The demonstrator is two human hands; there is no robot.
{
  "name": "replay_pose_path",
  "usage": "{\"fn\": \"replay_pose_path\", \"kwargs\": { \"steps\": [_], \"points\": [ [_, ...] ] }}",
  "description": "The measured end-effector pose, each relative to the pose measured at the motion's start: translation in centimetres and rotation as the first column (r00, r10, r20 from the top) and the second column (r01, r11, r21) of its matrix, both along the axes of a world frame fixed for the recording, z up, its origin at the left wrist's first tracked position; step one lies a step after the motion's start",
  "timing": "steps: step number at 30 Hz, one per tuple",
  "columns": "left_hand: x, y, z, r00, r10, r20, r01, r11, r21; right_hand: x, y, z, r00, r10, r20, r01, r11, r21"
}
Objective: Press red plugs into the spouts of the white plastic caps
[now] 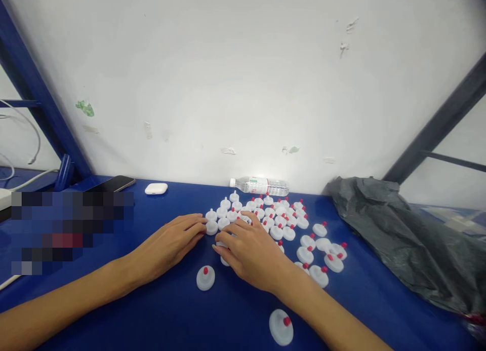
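Observation:
Many white round nozzle lids, some with small red tips, lie in a cluster on the blue tabletop. My left hand (170, 242) lies at the cluster's left edge, fingers stretched out, the fingertips against a white lid (211, 228). Over the near side of the cluster is my right hand (248, 247). Its fingers are bent, with a white lid (221, 244) showing between thumb and fingers; the palm hides other lids beneath. One red-tipped lid (205, 279) sits apart in front of my hands. Another red-tipped lid (280, 330) lies near my right forearm.
A clear plastic bottle (260, 185) lies on its side against the wall. A white earbud case (156, 189) and a phone (120, 183) are at the back left. A dark plastic bag (395, 239) covers the right side. Blue metal posts (45, 82) frame the table.

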State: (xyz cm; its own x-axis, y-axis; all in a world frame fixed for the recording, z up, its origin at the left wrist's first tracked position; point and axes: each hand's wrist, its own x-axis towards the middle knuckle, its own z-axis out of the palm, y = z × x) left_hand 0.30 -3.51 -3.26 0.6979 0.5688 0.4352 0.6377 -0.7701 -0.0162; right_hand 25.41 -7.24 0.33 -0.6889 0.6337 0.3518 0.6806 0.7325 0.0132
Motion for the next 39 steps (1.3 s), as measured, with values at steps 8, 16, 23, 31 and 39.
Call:
{"fn": "replay_pose_path", "kwargs": {
  "steps": [8, 16, 23, 31, 39],
  "points": [
    [0.3, 0.3, 0.5, 0.994, -0.099, -0.049, 0.1, 0.995, 0.021, 0.0, 0.0, 0.0, 1.0, -0.002, 0.013, 0.003, 1.0, -0.012],
    [0.3, 0.3, 0.6, 0.988, -0.147, -0.055, 0.147, 0.989, -0.008, 0.0, 0.0, 0.0, 1.0, 0.003, 0.011, -0.003, 1.0, -0.006],
    [0.4, 0.0, 0.6, 0.992, -0.113, -0.063, 0.115, 0.993, 0.031, 0.0, -0.1, 0.1, 1.0, -0.006, 0.022, 0.007, 1.0, -0.012],
    [1.0, -0.7, 1.4, 0.998, -0.038, -0.056, 0.042, 0.995, 0.085, -0.1, -0.1, 0.2, 1.0, -0.008, 0.03, 0.008, 1.0, -0.023],
    [0.7, -0.9, 1.0, 0.999, -0.051, -0.008, 0.051, 0.994, 0.096, 0.0, 0.0, 0.0, 1.0, -0.003, 0.027, 0.003, 1.0, -0.014]
  ]
}}
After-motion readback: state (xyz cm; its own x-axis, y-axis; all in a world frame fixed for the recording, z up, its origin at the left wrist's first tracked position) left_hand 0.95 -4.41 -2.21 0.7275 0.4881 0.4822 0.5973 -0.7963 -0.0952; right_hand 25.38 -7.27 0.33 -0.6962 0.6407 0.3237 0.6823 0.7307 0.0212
